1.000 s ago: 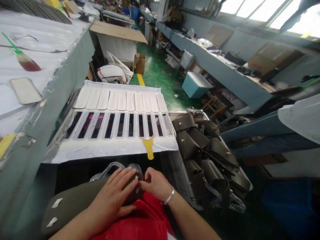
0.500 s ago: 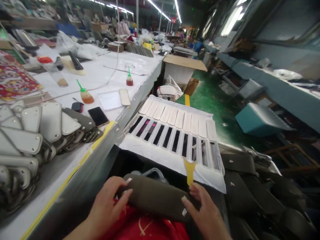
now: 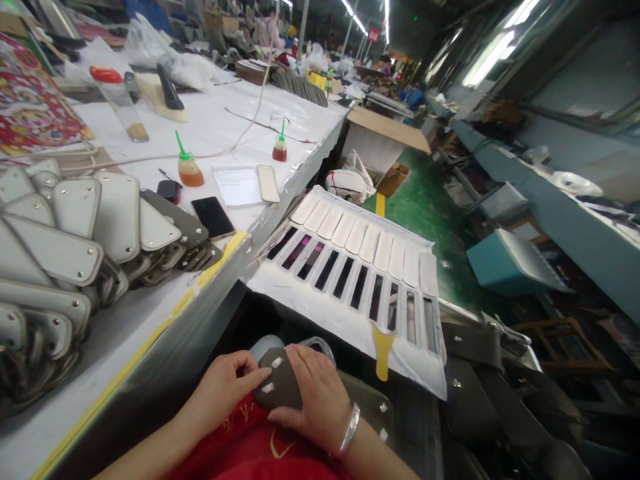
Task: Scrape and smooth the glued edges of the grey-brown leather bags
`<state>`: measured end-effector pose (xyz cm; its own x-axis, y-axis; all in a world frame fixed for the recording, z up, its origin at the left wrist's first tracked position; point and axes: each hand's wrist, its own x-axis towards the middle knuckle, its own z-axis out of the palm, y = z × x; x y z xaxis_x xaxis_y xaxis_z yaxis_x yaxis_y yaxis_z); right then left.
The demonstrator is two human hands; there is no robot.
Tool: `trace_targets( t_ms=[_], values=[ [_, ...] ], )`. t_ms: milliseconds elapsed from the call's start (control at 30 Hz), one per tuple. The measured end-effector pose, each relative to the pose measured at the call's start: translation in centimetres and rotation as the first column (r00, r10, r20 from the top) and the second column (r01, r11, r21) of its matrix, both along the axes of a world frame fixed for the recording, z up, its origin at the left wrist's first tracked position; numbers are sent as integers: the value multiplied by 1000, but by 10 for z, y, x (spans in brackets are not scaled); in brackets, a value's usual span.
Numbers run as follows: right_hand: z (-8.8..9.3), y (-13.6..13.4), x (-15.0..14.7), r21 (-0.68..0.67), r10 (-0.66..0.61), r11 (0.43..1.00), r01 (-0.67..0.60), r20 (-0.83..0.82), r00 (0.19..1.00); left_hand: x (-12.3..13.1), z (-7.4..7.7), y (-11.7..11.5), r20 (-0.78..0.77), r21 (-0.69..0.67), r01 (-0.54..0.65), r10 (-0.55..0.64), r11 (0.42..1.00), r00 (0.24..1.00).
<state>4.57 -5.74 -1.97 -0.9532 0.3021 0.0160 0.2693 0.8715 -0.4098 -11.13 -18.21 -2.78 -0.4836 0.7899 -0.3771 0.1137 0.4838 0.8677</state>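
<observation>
Across my lap, over a red garment (image 3: 250, 437), lies a long dark olive-grey panel (image 3: 280, 387) with rounded ends. Small white tabs stick out near both of its ends. My left hand (image 3: 225, 390) is closed at the panel's left end, thumb and forefinger together beside the tabs. From above, my right hand (image 3: 320, 400) grips the panel left of its middle, with the fingers at the far edge and the thumb at the near edge. My palm hides part of the surface there.
Ahead is a white slotted rack (image 3: 310, 293) with pale strips and a yellow forked piece (image 3: 383, 353). Pale riveted pieces (image 3: 60, 247) are heaped on the left table beside a phone (image 3: 213, 217) and glue bottles (image 3: 190, 170). More dark panels (image 3: 475, 393) lie at right.
My right hand has moved left from the panel's right end onto its left half. My left hand has shifted slightly at the left end. The view has turned a little.
</observation>
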Motion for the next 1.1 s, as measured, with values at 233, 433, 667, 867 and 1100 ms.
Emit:
trace_targets(
  t_ms=[233,433,667,867,1100],
  values=[
    [1,-1,-3,-9,1,1000,-1,12,1000,-2,-2,2,-15,-7,20,-21,1000,1000],
    [1,2,-4,-25,6,1000,-5,35,999,-8,-5,6,-154,-19,114,-115,993,981],
    [2,-2,-4,7,19,1000,-19,32,999,-11,-11,6,-118,11,166,-164,986,979],
    [8,13,36,-13,-67,997,71,193,979,-8,-13,6,-143,2,189,-187,982,972],
    [16,31,98,1,-154,987,160,278,948,-9,-6,8,-213,-74,280,-289,957,933]
  ],
)
